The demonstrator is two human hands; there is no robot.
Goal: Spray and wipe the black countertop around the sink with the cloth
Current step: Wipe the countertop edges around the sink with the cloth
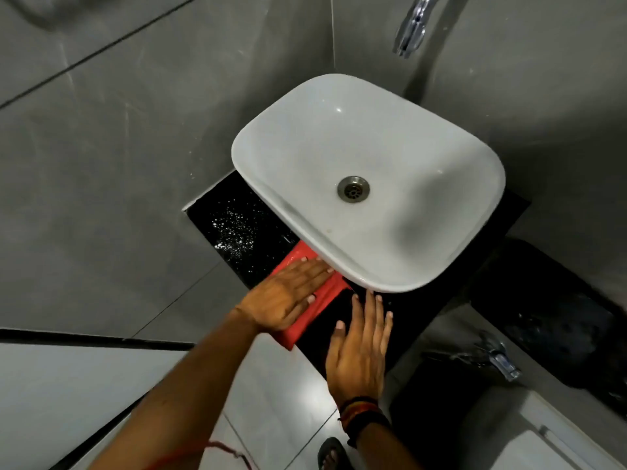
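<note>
A white basin sits on the black countertop. A red folded cloth lies on the counter's front left part, next to the basin's rim. My left hand lies flat on the cloth, fingers spread and pointing right. My right hand rests flat on the bare black counter just right of the cloth, holding nothing, fingertips near the basin's front edge. White spray droplets speckle the counter's left strip behind the cloth. No spray bottle is in view.
A chrome tap juts from the grey tiled wall above the basin. A metal hose fitting and a white toilet cistern are at the lower right. Light floor tiles and a sandalled foot show below.
</note>
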